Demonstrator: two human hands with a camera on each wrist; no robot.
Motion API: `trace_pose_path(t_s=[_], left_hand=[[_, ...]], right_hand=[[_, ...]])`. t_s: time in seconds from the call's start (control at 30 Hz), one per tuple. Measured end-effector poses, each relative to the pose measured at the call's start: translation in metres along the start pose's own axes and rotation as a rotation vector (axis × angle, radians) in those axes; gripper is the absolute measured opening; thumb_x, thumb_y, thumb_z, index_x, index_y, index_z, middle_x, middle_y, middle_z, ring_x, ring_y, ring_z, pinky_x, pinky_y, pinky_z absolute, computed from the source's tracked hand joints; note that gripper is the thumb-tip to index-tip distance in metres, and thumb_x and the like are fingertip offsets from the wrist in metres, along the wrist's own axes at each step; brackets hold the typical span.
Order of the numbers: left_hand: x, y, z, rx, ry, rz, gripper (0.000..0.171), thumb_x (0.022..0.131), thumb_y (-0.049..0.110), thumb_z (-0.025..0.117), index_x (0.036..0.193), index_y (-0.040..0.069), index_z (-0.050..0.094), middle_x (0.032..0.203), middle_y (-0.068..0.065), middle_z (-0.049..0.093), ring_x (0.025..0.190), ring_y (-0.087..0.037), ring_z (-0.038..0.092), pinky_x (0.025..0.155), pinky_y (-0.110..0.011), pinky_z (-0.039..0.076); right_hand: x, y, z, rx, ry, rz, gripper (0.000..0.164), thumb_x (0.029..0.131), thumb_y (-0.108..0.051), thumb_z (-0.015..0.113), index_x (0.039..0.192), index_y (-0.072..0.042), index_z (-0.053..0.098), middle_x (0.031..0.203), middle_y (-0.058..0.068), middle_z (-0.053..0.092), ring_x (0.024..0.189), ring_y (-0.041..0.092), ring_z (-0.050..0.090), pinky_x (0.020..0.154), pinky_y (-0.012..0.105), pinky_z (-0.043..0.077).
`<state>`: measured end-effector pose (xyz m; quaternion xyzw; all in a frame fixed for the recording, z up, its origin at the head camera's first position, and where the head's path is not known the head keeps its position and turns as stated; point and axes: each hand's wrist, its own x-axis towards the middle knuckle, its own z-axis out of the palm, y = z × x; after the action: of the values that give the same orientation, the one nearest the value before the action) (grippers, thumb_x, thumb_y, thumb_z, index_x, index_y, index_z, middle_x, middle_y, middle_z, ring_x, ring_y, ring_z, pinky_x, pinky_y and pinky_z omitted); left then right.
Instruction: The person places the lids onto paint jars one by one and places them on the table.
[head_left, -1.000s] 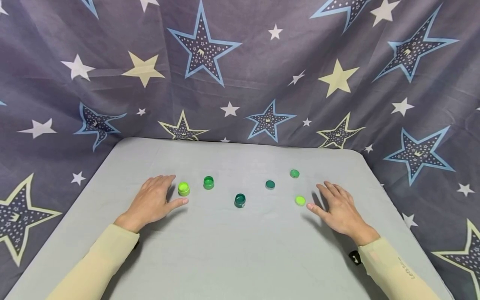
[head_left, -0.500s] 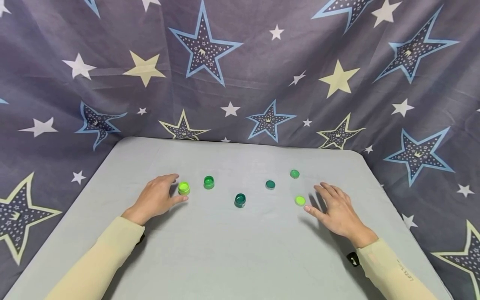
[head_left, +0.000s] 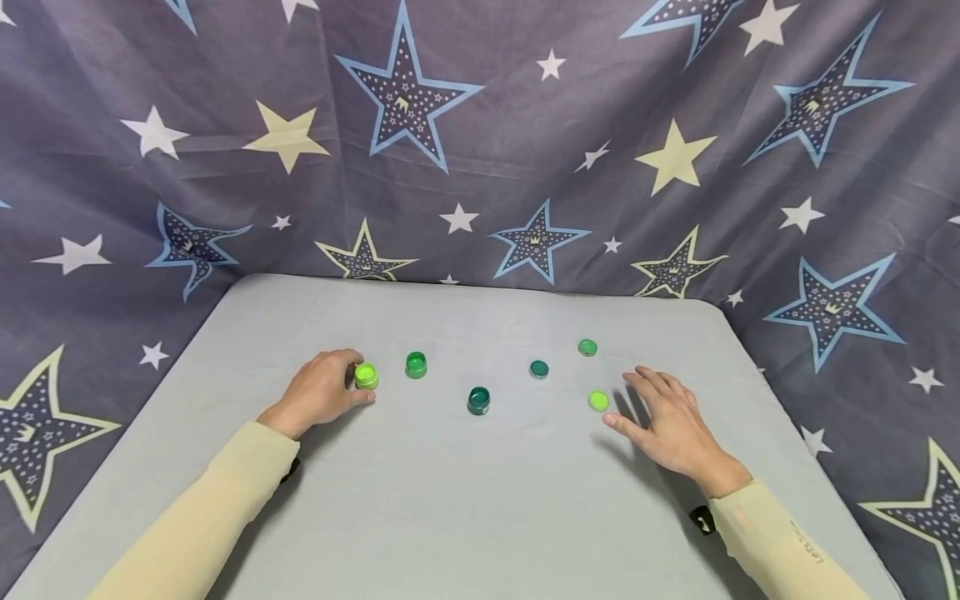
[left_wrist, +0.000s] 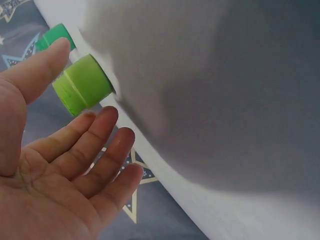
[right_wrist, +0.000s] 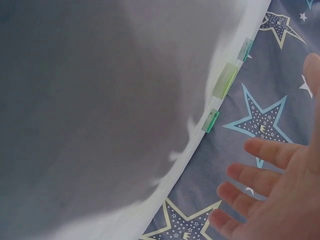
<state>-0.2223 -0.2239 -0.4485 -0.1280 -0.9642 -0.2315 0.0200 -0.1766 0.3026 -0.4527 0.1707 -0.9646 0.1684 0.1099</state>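
In the head view, my left hand [head_left: 318, 392] is around the small lime-green jar [head_left: 366, 377], thumb on the near side and fingers on the far side. The left wrist view has that lime jar [left_wrist: 84, 84] between the spread thumb and relaxed fingers, not pinched. My right hand [head_left: 671, 429] hovers with loose, spread fingers just right of a flat lime lid [head_left: 598, 401], holding nothing. A mid-green jar [head_left: 416, 365] and a dark green jar [head_left: 478, 401] stand uncovered. Beyond them lie a dark green lid [head_left: 539, 369] and a mid-green lid [head_left: 587, 347].
A pale grey cloth covers the table [head_left: 450, 508]. A dark curtain [head_left: 480, 150] with stars hangs behind it and along both sides. In the right wrist view, the lime lid [right_wrist: 225, 81] and two greener lids sit near the table's visible edge.
My left hand has moved slightly right and closed in around the lime jar. My right hand has drifted a little left toward the lime lid. The jars and lids stay put.
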Motion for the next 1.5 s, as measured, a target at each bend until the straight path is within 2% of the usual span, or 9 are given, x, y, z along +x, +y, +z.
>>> trace_pose_path(t_s=[0.2, 0.63, 0.87, 1.23, 1.5], left_hand=[[0.004, 0.0, 0.001, 0.0, -0.035, -0.017, 0.047, 0.082, 0.021, 0.088, 0.117, -0.003, 0.066, 0.094, -0.011, 0.065, 0.084, -0.027, 0.057, 0.077, -0.047, 0.047], [0.01, 0.001, 0.003, 0.026, -0.048, -0.034, 0.038, 0.084, 0.019, 0.086, 0.111, -0.001, 0.07, 0.097, -0.012, 0.069, 0.093, -0.034, 0.061, 0.082, -0.05, 0.049], [0.011, 0.002, 0.003, 0.031, -0.056, -0.048, 0.035, 0.084, 0.02, 0.086, 0.109, 0.0, 0.071, 0.095, -0.01, 0.069, 0.09, -0.032, 0.061, 0.081, -0.049, 0.048], [0.004, 0.006, 0.002, 0.027, -0.033, -0.04, 0.034, 0.082, 0.022, 0.087, 0.106, 0.002, 0.073, 0.094, -0.009, 0.069, 0.089, -0.032, 0.061, 0.079, -0.048, 0.048], [-0.007, 0.022, -0.004, 0.005, -0.029, -0.042, 0.035, 0.083, 0.022, 0.087, 0.109, 0.004, 0.072, 0.098, -0.008, 0.07, 0.091, -0.03, 0.062, 0.08, -0.048, 0.049]], right_hand=[[0.001, -0.002, 0.001, -0.001, 0.017, -0.014, 0.079, 0.089, -0.054, 0.074, 0.144, -0.001, 0.054, 0.146, 0.026, 0.05, 0.133, 0.047, 0.044, 0.105, 0.067, 0.029], [0.004, -0.007, 0.006, 0.013, 0.018, -0.013, 0.077, 0.087, -0.051, 0.078, 0.141, -0.001, 0.056, 0.137, 0.022, 0.059, 0.126, 0.044, 0.051, 0.099, 0.06, 0.035], [0.007, -0.01, 0.008, 0.027, -0.001, -0.006, 0.075, 0.086, -0.046, 0.081, 0.141, -0.001, 0.057, 0.135, 0.022, 0.061, 0.124, 0.043, 0.053, 0.097, 0.057, 0.036], [0.013, -0.016, 0.01, 0.015, 0.001, -0.02, 0.064, 0.085, -0.035, 0.085, 0.135, 0.0, 0.062, 0.129, 0.021, 0.065, 0.119, 0.042, 0.056, 0.094, 0.056, 0.039], [0.018, -0.018, 0.012, 0.008, -0.025, -0.016, 0.057, 0.087, -0.03, 0.084, 0.132, -0.002, 0.065, 0.126, 0.018, 0.067, 0.113, 0.039, 0.058, 0.09, 0.053, 0.039]])
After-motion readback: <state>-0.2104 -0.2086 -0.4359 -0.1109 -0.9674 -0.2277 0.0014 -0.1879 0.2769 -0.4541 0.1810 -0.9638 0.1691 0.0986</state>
